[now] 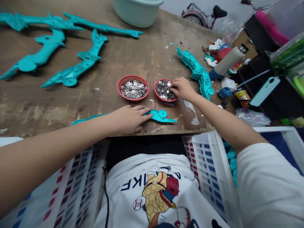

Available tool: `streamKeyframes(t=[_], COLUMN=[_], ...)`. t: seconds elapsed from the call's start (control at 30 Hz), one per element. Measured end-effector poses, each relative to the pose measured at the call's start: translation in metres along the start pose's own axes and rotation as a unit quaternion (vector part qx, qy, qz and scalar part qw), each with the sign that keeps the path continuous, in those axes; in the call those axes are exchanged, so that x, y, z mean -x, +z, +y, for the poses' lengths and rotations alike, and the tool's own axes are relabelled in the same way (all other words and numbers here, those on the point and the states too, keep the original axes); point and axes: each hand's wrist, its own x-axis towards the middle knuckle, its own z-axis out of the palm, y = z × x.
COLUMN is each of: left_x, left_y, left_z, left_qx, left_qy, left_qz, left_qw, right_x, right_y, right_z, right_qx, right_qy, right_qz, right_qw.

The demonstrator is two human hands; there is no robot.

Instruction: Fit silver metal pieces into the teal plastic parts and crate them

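Note:
My left hand (129,117) lies flat with fingers stretched out on a teal plastic part (159,115) at the table's front edge, pressing it down. My right hand (182,88) reaches into the right red basket (157,92) of small metal pieces, fingers pinched together; what they hold is too small to make out. A second red basket (133,87) of shiny metal pieces stands just left of it. A thin metal tool (161,102) lies between the baskets and the teal part.
Several teal plastic parts (71,74) lie across the far left of the wooden table (47,104). A stack of teal parts (198,72), a bottle (229,60) and clutter sit at right. A pale basin (137,12) stands at back. White crates (209,152) flank my lap.

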Motion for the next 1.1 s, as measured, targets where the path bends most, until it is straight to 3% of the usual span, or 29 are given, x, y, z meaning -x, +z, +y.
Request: streamKeyframes(t=[0.2, 0.4, 0.57, 0.8, 0.93, 1.03, 1.1], left_x=[0.000, -0.001, -0.002, -0.002, -0.008, -0.012, -0.016], left_y=[-0.003, -0.001, 0.004, 0.003, -0.008, -0.009, -0.001], left_z=[0.001, -0.001, -0.004, 0.004, -0.011, -0.039, -0.058], left_qx=[0.004, 0.000, 0.019, -0.005, 0.028, 0.062, 0.074], left_qy=[-0.005, -0.002, 0.000, 0.012, 0.014, -0.051, -0.110], left_qz=[-0.016, -0.023, 0.006, 0.043, 0.135, 0.246, 0.269], left_qw=[1.000, 1.000, 1.000, 0.999, 0.990, 0.966, 0.954], right_x=[0.002, -0.002, -0.001, 0.001, 0.011, 0.026, 0.035], right_y=[0.004, 0.002, -0.004, -0.024, -0.062, -0.085, -0.089], right_z=[0.001, 0.002, 0.001, -0.003, -0.036, -0.081, -0.110], right_qx=[0.014, -0.027, -0.079, -0.091, -0.141, -0.211, -0.251], right_qy=[0.025, 0.022, 0.069, 0.041, 0.020, -0.002, -0.010], right_qz=[0.005, 0.056, 0.099, 0.103, 0.102, 0.076, 0.062], right_qw=[1.000, 0.998, 0.989, 0.990, 0.985, 0.974, 0.966])
